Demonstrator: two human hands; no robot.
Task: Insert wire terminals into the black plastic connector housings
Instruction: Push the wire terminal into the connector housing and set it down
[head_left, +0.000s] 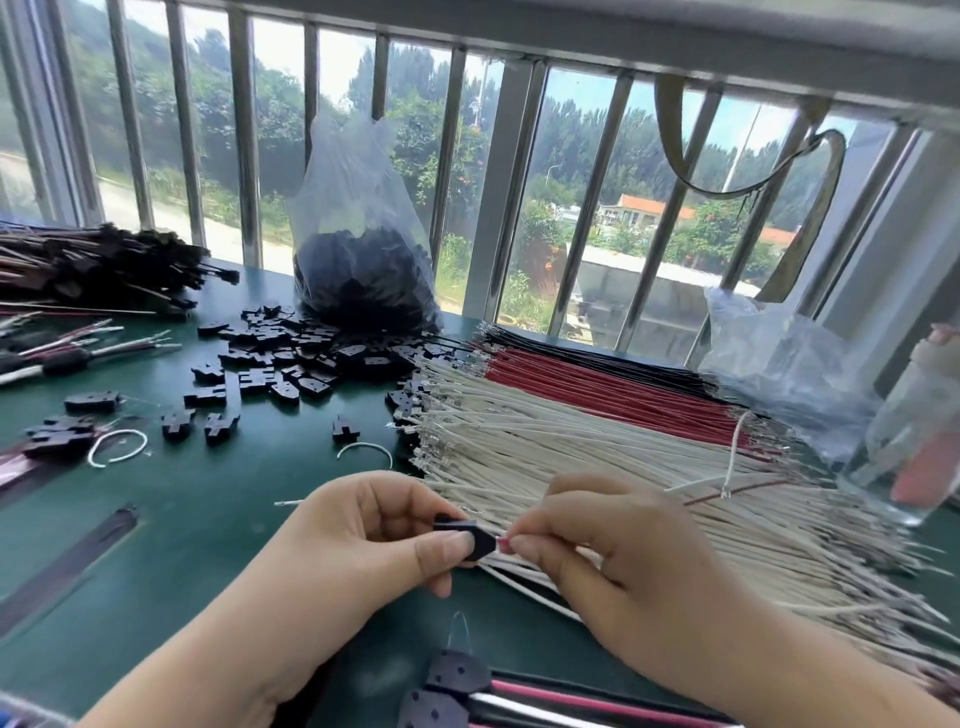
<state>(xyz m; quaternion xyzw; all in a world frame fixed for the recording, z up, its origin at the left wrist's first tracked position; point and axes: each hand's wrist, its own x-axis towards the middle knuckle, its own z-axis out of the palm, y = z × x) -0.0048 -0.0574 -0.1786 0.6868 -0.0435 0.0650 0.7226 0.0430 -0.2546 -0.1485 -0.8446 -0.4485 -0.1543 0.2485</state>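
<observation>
A green table (197, 519) stands before a barred window (509, 208), and trees and low roofs show outside. On the right side of the table a wide stack of white, red and black wires (597, 431) lies with the terminal ends turned to the middle, probably so that each wire can be pulled out easily. Behind it, a clear plastic bag (363, 260) holds many black housings, and more loose housings (280, 358) are spread in front of it, within reach. At the far left a heap of finished assemblies (98, 260) rests.

The left hand (363, 540) pinches one black connector housing (470, 535) with thumb and fingers, its pointed end facing right. The right hand (613, 561) pinches a wire (503, 544) just beside that end, and the wire seems to be entering the housing. I judge that holding so close to the terminal keeps the thin wire from bending.
</observation>
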